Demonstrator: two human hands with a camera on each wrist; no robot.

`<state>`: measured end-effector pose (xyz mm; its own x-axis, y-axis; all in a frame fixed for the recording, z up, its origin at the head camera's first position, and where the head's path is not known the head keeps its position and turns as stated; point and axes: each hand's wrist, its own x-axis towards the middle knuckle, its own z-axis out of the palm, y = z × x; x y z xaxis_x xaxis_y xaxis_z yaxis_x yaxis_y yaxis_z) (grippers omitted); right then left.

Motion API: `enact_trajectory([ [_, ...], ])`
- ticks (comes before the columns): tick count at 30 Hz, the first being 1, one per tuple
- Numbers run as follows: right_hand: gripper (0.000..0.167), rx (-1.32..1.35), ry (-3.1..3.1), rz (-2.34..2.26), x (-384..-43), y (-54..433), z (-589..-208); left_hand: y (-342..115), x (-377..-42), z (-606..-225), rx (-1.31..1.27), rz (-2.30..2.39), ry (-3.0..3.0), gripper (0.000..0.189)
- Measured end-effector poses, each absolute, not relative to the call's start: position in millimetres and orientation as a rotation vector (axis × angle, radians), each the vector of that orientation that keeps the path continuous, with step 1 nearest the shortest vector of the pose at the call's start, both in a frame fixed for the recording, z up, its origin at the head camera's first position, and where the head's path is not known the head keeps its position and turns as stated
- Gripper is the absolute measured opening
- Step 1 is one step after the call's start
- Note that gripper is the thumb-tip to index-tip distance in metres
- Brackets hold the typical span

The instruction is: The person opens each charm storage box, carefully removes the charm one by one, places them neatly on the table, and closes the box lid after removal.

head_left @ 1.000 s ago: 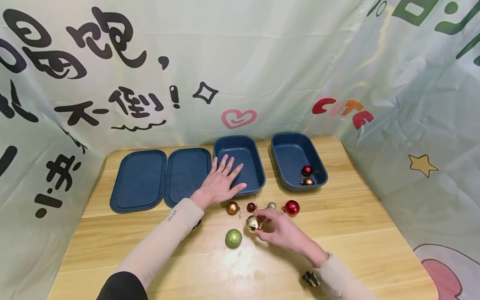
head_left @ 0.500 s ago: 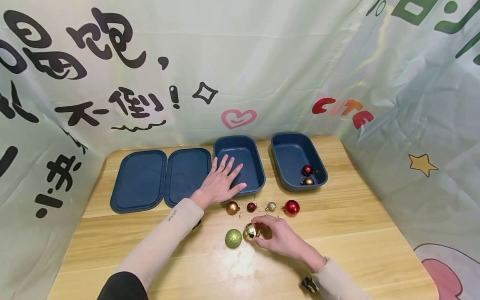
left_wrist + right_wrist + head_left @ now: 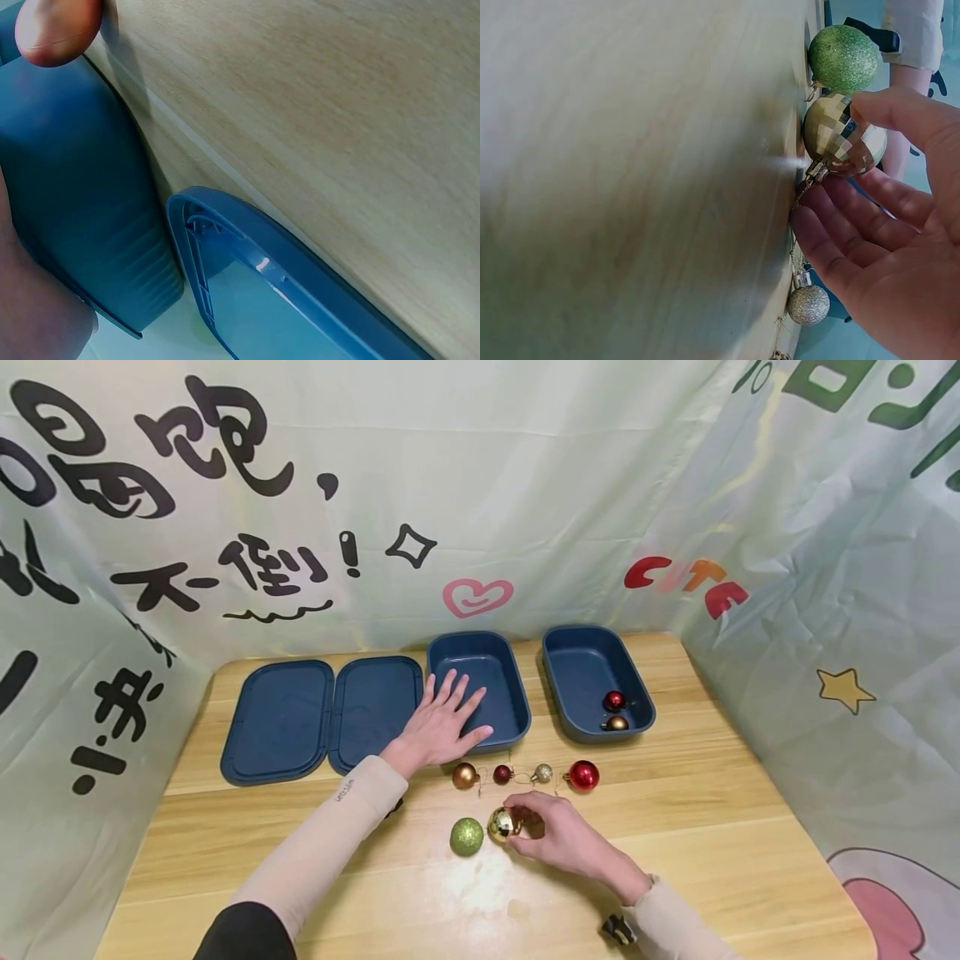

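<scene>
My right hand (image 3: 562,833) pinches a shiny gold Christmas ball (image 3: 502,824) between thumb and fingers, low over the table. Just left of it lies a green glitter ball (image 3: 467,837); in the right wrist view the gold ball (image 3: 844,139) is close beside the green one (image 3: 844,58). My left hand (image 3: 438,727), fingers spread and straight, lies across the near left edge of a blue box (image 3: 517,693). In the left wrist view its thumb (image 3: 58,30) is over the box wall (image 3: 82,165).
A row holds a copper ball (image 3: 464,776), a dark red ball (image 3: 502,774), a silver glitter ball (image 3: 543,772) and a red ball (image 3: 582,776). A second blue box (image 3: 570,693) contains two small balls. Two blue lids (image 3: 277,722) lie at the left.
My right hand has brought the gold ball toward me and slightly left, beside the green ball, then stayed nearly still. My left hand has not moved.
</scene>
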<state>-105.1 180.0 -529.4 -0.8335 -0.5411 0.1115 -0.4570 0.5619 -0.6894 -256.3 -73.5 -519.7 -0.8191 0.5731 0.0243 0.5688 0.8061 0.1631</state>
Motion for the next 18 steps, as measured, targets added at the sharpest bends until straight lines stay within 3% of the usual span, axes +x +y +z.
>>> enact_trajectory([
  [18,0.043,-0.868,2.636,-1.163,-110.8,182.6,-528.3,-73.3,-257.5,-520.4,0.932,0.209,2.968,0.079],
])
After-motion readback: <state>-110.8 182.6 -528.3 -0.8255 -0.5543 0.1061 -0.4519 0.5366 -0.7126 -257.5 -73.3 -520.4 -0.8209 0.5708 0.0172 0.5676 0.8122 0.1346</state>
